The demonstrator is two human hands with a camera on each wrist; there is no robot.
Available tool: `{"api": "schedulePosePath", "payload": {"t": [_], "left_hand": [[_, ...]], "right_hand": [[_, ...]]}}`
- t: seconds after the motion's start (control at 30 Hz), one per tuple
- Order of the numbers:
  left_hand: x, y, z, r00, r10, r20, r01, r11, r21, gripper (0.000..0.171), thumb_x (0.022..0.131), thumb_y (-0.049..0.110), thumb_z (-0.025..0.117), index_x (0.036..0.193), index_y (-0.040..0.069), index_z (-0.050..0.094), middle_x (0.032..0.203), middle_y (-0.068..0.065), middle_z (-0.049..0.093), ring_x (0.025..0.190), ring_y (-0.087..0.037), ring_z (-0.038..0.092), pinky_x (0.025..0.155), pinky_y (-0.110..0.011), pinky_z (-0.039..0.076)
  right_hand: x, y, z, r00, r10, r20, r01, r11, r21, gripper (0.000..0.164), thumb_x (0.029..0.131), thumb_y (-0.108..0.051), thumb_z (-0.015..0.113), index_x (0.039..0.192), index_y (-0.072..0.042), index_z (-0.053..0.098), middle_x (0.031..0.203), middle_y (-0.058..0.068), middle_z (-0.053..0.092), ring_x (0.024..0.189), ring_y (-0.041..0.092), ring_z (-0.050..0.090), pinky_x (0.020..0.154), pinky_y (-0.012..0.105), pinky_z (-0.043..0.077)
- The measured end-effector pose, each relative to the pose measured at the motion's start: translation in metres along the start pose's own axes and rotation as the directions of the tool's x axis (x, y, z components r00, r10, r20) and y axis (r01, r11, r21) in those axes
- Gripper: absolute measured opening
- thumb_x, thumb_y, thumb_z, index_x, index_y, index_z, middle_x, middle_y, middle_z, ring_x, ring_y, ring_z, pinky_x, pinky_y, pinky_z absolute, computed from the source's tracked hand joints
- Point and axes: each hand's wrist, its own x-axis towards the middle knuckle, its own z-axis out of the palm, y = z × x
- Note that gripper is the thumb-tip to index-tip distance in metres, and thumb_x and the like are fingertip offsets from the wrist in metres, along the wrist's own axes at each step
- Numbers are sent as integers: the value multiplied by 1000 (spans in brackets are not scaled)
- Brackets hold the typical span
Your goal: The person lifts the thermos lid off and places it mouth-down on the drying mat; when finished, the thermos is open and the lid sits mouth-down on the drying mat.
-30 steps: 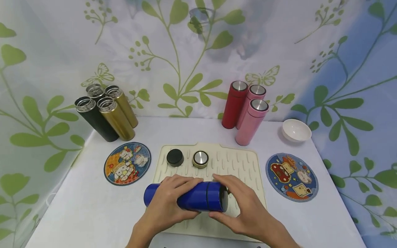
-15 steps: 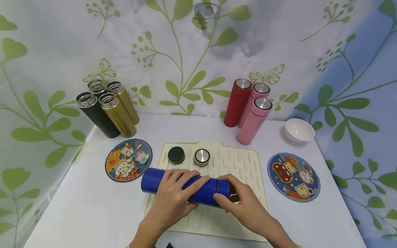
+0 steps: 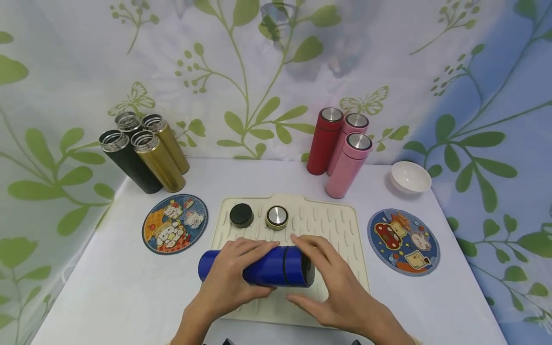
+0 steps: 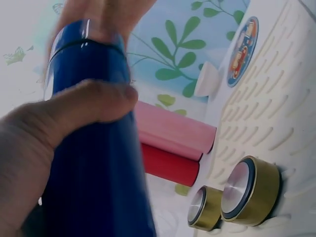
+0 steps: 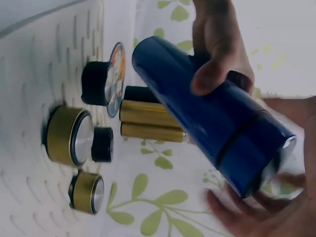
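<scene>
My left hand [image 3: 235, 275] grips a blue thermos bottle [image 3: 263, 268] round its body, thumb below and fingers over the top in the head view. The bottle lies nearly level above a cream ribbed mat [image 3: 332, 230], its lid [image 3: 296, 268] pointing right; a thin dark seam divides lid from body. Around the lid end, my right hand [image 3: 336, 287] has its thumb and fingers spread, the thumb plainly apart from the lid. Some right fingers are blurred in the right wrist view. Gold lids [image 4: 252, 190] and black lids [image 5: 96, 83] sit on the mat, some hidden from the head view.
Lidless black bottles [image 3: 131, 160] and gold bottles [image 3: 161, 165] stand at the back left. One red bottle [image 3: 323, 143] and two pink bottles [image 3: 345, 170] stand at the back right. A white bowl [image 3: 410, 177] and two round patterned mats [image 3: 174, 224] are on the white table [image 3: 108, 287].
My right hand takes hold of the lid half a second ago, then loosens and spreads its fingers away. The bottle tips right end down, then comes back nearly level in my left hand.
</scene>
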Motion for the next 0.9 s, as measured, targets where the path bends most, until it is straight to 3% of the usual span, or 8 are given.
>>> {"api": "schedulePosePath", "payload": {"t": [0.07,0.17,0.27,0.33,0.43,0.63,0.77,0.9], "left_hand": [[0,0,4,999,22,-29,-21,999,50,86,57,33,98,136,27,64,124,8,67,112,-14,58,90,-44,47],[1,1,10,995,78,-54,-70,987,143,86,57,32,97,136,26,63,124,4,66,112,-19,58,89,-45,45],[1,2,15,991,119,-55,-106,975,198,86,56,31,97,136,26,63,124,3,66,112,-21,58,91,-45,44],[1,2,16,990,130,-56,-115,971,211,86,56,31,98,135,27,63,124,3,65,112,-21,58,91,-44,43],[3,0,15,989,133,-59,-118,971,209,87,55,30,98,135,27,64,124,4,66,112,-21,57,92,-44,43],[12,-6,11,989,134,-65,-118,972,202,87,55,32,99,135,26,64,124,2,67,113,-22,58,90,-45,44],[18,-8,11,993,102,-58,-91,982,163,86,57,32,99,135,25,64,125,2,67,113,-21,58,92,-46,45],[18,-10,13,998,48,-35,-44,993,106,85,60,34,97,137,26,62,127,3,66,114,-19,58,94,-48,46]], "right_hand": [[0,0,0,984,176,36,-178,983,39,84,85,-39,80,153,-13,38,127,4,57,102,15,59,73,29,55],[1,0,0,896,425,126,-436,897,74,60,93,-40,70,144,-16,46,106,-4,64,80,10,62,58,26,53],[2,1,0,817,541,198,-567,816,114,36,100,-39,60,127,-15,57,88,-5,65,66,12,61,50,29,53],[3,2,1,809,551,207,-581,802,137,33,99,-41,62,121,-17,59,87,-5,65,66,12,62,52,30,53],[1,5,0,855,494,159,-515,845,145,35,95,-39,69,124,-22,59,94,-7,64,72,10,61,57,28,54],[2,11,-1,960,276,45,-280,954,105,55,87,-33,79,136,-25,56,119,-10,59,96,10,59,71,28,55],[5,13,-4,991,135,-11,-134,991,29,64,77,-17,88,134,-24,61,131,-2,54,116,16,53,85,33,55],[6,13,-5,999,11,-49,-12,1000,-28,65,69,0,88,127,-22,68,138,6,51,125,24,46,97,31,47]]}}
